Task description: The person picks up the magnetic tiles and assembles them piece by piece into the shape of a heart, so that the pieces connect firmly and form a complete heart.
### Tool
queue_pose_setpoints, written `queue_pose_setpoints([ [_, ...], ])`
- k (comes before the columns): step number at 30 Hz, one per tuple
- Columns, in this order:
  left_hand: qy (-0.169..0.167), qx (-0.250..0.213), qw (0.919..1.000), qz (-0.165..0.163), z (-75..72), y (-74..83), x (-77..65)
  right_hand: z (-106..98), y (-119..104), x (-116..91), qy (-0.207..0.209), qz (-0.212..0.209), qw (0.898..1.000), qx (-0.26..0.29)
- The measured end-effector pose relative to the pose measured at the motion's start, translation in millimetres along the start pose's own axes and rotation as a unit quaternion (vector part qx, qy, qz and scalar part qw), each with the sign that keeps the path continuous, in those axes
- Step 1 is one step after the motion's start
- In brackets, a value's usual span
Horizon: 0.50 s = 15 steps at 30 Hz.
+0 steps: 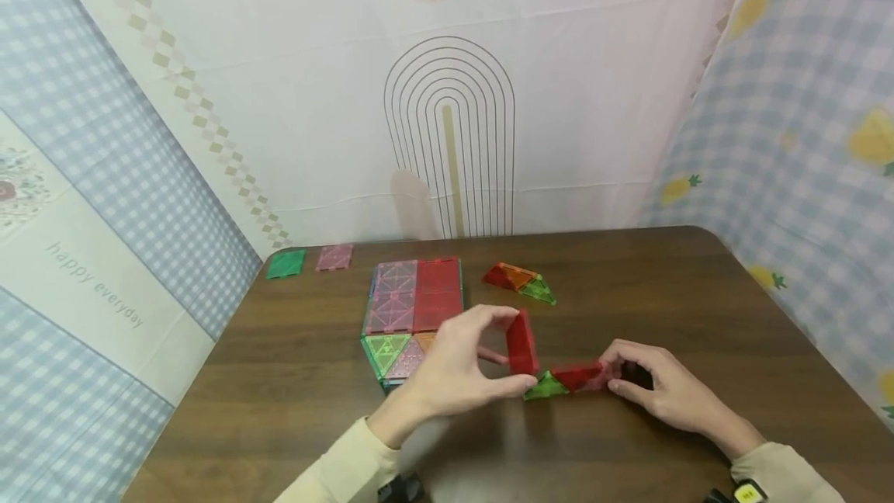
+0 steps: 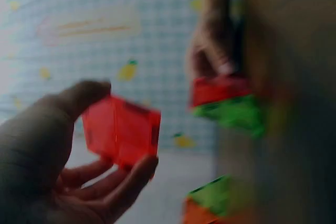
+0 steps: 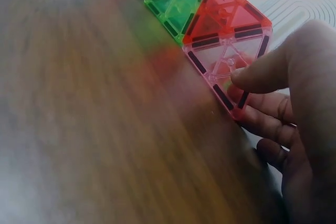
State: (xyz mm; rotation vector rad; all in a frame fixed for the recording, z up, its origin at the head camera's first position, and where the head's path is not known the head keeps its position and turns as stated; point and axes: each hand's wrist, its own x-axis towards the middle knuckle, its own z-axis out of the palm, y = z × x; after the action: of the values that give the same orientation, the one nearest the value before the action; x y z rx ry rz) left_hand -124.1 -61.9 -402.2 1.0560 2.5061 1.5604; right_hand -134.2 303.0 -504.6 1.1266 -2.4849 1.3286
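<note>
My left hand pinches a red magnetic tile piece between thumb and fingers. In the left wrist view, this piece shows two panels meeting at an angle. To the right, my right hand pinches the pink triangle at one end of a strip of triangular tiles. A red triangle joins the pink one, and a green triangle comes after it. In the head view the green end lies close beside my left thumb.
Left of my left hand stands a tile block with pink and red squares on top and triangles along its front. Behind the hands lies another strip of red, orange and green triangles. A green square and pink square sit at the back left.
</note>
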Motion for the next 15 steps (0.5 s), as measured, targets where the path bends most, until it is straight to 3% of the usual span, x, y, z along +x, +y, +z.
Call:
queue_pose_setpoints([
  [8,0.027,0.057,0.9972,-0.041,45.1,-32.8,-4.3,0.0,-1.4,-0.3,-0.023,-0.001,1.0,0.021],
  [15,0.013,0.033,0.9973,-0.064,60.4,-46.8,-8.4,-0.3,-4.7,1.1,-0.039,0.003,0.999,0.03],
])
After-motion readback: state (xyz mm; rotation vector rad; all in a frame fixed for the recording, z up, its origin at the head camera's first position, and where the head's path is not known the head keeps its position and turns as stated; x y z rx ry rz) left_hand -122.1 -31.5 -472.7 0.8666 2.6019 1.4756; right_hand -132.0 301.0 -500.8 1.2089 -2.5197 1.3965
